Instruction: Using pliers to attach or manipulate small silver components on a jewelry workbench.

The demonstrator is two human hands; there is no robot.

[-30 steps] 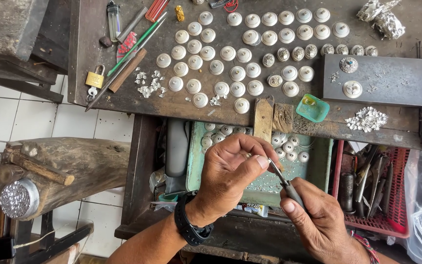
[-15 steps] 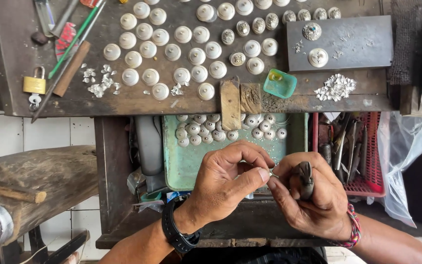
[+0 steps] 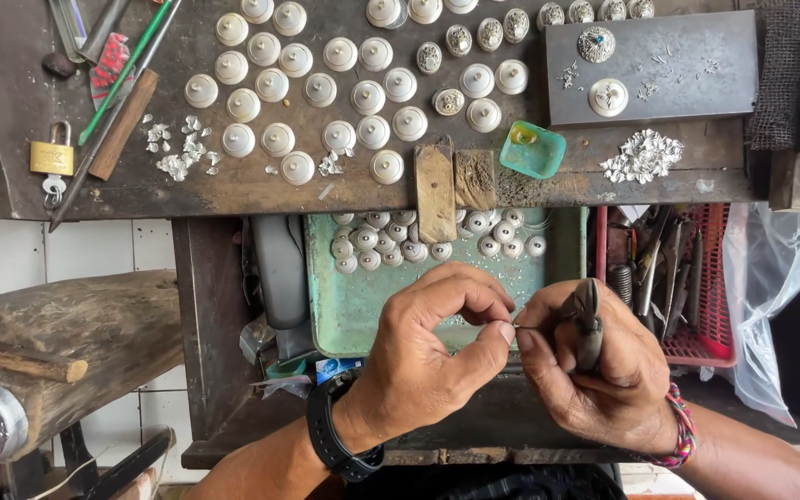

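Observation:
My left hand (image 3: 437,356), with a black watch on the wrist, pinches a tiny bit of silver wire between thumb and forefinger. My right hand (image 3: 599,380) grips small dark pliers (image 3: 588,322), whose tip meets the wire at my left fingertips. Both hands hover over a green metal tray (image 3: 363,296) that holds several round silver caps at its far end. Many more round silver caps (image 3: 326,88) lie in rows on the dark wooden bench (image 3: 11,102) above.
A grey steel block (image 3: 687,88) with two decorated caps lies at the bench's right. Near it are a small teal dish (image 3: 532,148) and a heap of silver scraps (image 3: 643,156). A brass padlock (image 3: 52,159) and tools lie left; a red basket (image 3: 706,296) of tools hangs right.
The view has dropped and shifted, so the bench sits higher in frame. My hands have closed together, the pliers' tip now meeting the wire at my left fingertips.

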